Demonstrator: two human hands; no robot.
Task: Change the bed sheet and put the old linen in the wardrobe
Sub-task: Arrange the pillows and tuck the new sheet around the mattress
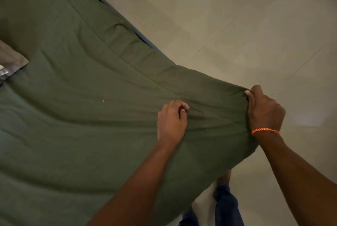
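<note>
At about nine o'clock of the view lay a grey pillow [12, 61], only its corner visible, resting on the bed. The green sheet [82, 98] covered the bed from the upper left down to the corner near the person, with soft wrinkles running across it. The person's left hand [171, 121], near the centre and a little toward four o'clock, had its fingers curled into the cloth on top of the mattress; its grip was narrow and pinched a fold of the sheet. The right hand [264, 110], at three o'clock, held the sheet where it wrapped over the corner of the bed, thumb on top and fingers closed around the edge. An orange thread bracelet [265, 131] sat on that wrist. Beyond the corner was the pale tiled floor [237, 25], and at six o'clock the person's legs in blue trousers [226, 205].

I could not tell if this sheet was the old one coming off or the new one going on. If the two hands pulled unevenly, I think the corner could slip and the cloth bunch up. A strong pull could also drag the pillow, because it lay on the same sheet.
</note>
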